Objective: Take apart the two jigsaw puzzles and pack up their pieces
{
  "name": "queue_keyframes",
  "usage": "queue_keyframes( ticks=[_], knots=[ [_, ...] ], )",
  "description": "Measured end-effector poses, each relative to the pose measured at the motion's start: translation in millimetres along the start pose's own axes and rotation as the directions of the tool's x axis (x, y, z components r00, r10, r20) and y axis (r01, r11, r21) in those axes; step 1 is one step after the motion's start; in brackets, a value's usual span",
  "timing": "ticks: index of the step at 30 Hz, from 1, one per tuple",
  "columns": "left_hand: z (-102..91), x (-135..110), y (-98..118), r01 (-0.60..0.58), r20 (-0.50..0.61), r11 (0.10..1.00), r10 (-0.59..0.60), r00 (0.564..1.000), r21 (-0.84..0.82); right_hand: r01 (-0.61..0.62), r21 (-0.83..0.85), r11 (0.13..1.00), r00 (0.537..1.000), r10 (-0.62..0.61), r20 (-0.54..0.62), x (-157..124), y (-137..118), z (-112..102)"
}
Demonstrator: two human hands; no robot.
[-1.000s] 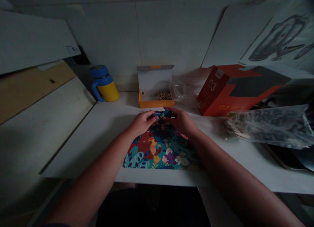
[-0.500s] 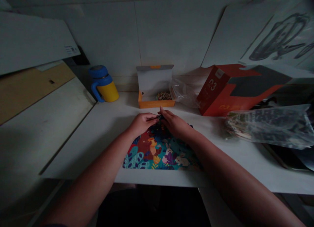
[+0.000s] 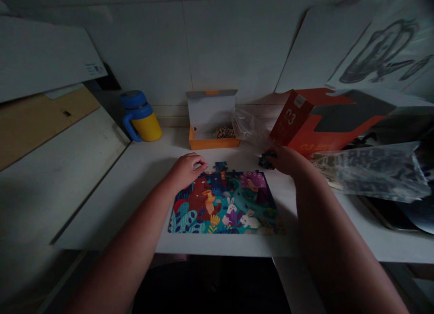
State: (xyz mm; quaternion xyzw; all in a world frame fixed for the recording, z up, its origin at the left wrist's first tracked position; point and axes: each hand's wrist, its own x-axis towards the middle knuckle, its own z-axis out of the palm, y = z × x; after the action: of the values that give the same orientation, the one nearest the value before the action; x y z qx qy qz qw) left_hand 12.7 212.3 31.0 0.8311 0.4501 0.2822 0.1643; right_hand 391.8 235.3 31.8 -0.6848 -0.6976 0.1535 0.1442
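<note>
Our right hand (image 3: 286, 159) has swung right to dark puzzle pieces (image 3: 267, 160); our left hand (image 3: 187, 168) has eased left, uncovering a blue piece (image 3: 221, 166) at the puzzle's (image 3: 224, 205) far edge.

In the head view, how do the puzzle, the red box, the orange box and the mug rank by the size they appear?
1. Puzzle and red box: too alike to rank
2. Orange box, standing open
3. Mug, the smallest

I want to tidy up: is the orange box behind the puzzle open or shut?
The orange box is open: its lid stands raised at the back, showing the inside.
</note>
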Motion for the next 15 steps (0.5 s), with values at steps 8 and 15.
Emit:
queue_keyframes(
  ticks=[8,15],
  knots=[
    [0.7,-2,-7,-0.054,0.059,0.997,0.051,0.997,0.056,-0.088,-0.364,0.927,0.994,0.061,-0.086,-19,-20,1],
    [11.3,-2,-4,-0.164,0.127,0.986,0.16,0.979,0.024,0.244,-0.216,0.945,0.944,-0.283,-0.171,-28,-73,8]
  ],
)
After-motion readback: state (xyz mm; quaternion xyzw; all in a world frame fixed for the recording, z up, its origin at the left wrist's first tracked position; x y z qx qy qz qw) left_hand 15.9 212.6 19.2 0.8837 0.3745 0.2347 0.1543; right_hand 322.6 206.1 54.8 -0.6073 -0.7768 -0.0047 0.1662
